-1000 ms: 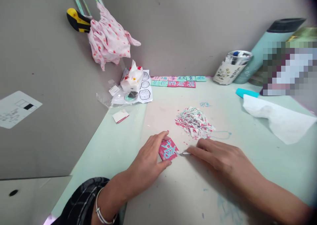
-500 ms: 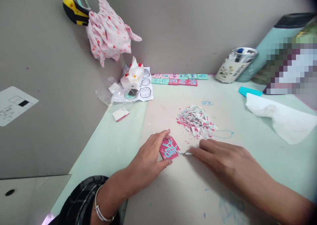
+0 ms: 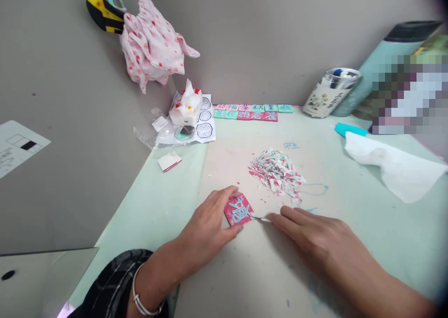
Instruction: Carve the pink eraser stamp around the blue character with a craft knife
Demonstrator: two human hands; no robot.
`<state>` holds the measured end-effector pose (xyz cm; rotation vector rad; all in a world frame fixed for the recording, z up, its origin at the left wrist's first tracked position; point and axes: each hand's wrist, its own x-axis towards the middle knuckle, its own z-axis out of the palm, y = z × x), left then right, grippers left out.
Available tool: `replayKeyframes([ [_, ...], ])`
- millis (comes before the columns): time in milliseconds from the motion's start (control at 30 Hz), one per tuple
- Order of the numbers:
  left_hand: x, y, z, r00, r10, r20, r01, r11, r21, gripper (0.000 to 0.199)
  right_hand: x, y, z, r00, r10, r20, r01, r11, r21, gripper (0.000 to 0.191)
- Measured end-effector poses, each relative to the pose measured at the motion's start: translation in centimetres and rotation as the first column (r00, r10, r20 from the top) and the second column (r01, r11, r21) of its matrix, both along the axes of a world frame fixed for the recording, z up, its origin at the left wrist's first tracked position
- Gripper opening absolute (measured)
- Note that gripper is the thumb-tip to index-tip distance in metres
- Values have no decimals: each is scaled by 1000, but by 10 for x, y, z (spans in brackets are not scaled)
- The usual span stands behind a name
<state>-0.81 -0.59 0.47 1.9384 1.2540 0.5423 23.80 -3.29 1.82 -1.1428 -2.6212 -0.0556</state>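
Note:
My left hand grips a small square red carving block between thumb and fingers, flat on the work mat. Pale blue lines form a character on the block's top. My right hand is closed around a slim carving tool with a pale handle and thin metal tip. That tip touches the block's right edge. Most of the handle is hidden under my fingers. Just beyond the block lies a heap of white, red and green shavings.
Two rows of pink, green and red lettered tiles line the back wall. At left are a tissue pack and a small white block. A glass jar of pens, a teal bottle and a white tissue stand or lie right.
My right hand has shifted slightly toward me, and the tool's tip stays at the block's right edge. My left hand and the block have barely moved.

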Motion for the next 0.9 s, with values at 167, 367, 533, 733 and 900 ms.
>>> replayKeyframes([
  [167,1,-2,-2,1000,3,-1,-3,999,37,61,-4,-9,-7,997,-66,-26,64,995,-79,37],
  [367,-1,-3,-1,1000,6,-25,-6,1000,13,63,-10,-20,-9,994,-110,-15,110,994,2,37],
  [533,-10,-1,6,996,-86,-17,85,995,-45,76,-10,-24,-16,988,-158,0,158,987,12,28],
  [733,-6,-3,5,999,-34,-28,32,998,-59,75,-11,-27,-24,981,-192,11,192,981,-4,21],
  [900,1,-6,0,1000,2,-24,-1,1000,23,73,-20,-32,-21,980,-199,-24,200,979,44,24],
])
